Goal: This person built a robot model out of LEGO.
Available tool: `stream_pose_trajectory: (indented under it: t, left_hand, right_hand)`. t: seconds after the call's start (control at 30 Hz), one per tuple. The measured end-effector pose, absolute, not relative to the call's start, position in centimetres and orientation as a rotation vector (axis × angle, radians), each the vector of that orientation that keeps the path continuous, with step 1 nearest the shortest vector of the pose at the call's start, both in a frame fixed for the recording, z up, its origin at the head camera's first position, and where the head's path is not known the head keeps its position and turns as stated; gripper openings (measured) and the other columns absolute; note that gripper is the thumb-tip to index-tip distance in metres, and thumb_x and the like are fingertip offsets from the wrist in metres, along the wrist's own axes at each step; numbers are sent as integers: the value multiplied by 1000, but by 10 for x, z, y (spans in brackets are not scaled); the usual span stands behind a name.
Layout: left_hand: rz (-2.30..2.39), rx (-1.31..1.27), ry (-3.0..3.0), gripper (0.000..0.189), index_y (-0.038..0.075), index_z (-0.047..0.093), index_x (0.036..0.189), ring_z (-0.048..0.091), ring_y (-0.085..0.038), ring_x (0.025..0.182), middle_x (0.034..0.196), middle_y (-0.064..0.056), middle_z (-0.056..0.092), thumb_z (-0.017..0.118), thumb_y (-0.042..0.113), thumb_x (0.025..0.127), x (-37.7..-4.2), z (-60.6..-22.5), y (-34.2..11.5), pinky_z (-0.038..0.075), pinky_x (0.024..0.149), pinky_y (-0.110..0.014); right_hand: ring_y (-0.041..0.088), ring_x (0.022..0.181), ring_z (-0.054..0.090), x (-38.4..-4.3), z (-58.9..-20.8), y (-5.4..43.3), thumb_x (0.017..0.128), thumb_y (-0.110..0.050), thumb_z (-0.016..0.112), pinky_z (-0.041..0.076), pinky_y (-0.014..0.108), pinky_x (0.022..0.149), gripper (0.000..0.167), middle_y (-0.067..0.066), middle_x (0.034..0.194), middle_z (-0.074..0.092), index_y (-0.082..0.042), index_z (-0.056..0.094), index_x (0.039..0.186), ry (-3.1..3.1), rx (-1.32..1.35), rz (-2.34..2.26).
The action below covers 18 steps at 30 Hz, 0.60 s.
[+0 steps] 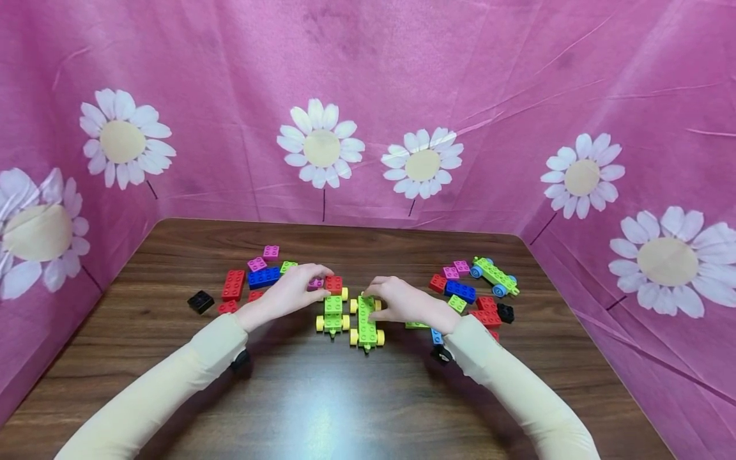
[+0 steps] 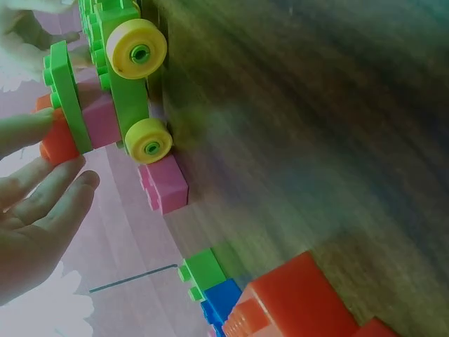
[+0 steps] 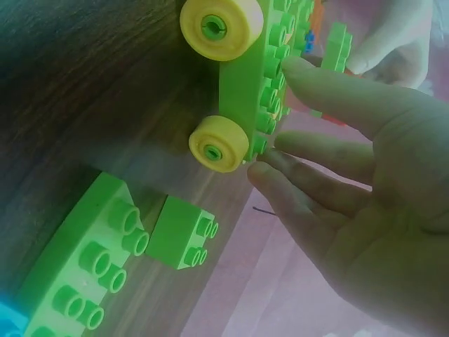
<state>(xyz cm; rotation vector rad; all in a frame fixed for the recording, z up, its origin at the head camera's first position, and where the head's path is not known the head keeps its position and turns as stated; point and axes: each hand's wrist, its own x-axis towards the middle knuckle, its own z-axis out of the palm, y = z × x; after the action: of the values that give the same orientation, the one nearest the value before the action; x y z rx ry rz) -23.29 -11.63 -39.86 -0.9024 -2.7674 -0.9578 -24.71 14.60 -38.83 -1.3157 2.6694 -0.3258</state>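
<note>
My left hand (image 1: 296, 289) pinches a red brick (image 1: 333, 283) between thumb and fingers. In the left wrist view the red brick (image 2: 62, 140) sits against a thin green piece (image 2: 69, 98), with a pink brick (image 2: 100, 118) between that and the green wheeled base (image 2: 130, 98). This left toy car (image 1: 332, 313) has yellow wheels. Beside it stands a second green wheeled base (image 1: 367, 322), also yellow-wheeled. My right hand (image 1: 402, 300) is over its far end, thumb at the studs and loosely bent fingers near the end; firm contact cannot be told.
Left of the cars lie red bricks (image 1: 233, 285), a blue brick (image 1: 264, 276), pink bricks (image 1: 257, 263) and a black brick (image 1: 200, 301). On the right are a blue-wheeled green base (image 1: 496, 276), a blue brick (image 1: 460, 291), red bricks (image 1: 485, 313) and a black brick (image 1: 505, 312). A flowered pink cloth surrounds the table.
</note>
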Motion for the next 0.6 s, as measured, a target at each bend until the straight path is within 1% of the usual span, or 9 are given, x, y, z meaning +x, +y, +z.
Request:
stream_pose_trajectory:
  t: [0.3,0.6]
  left_hand:
    - [-967,-905,-2780,34,-3,65,120,68,-32,108,118,-19,71,71,13,91,-244,-394,-115,55,93,-46]
    - [-995,-887,-2793,33,-2,66,119,68,-31,104,114,-18,72,72,14,90,-253,-394,-110,56,91,-46]
  right_hand:
    - [25,104,69,-243,-386,151,88,-24,75,58,38,89,38,14,114,70,0,69,117,2649,-1299,-350]
    - [24,102,69,-241,-385,154,87,-21,76,58,37,88,37,13,115,71,-2,70,118,2632,-1277,-361]
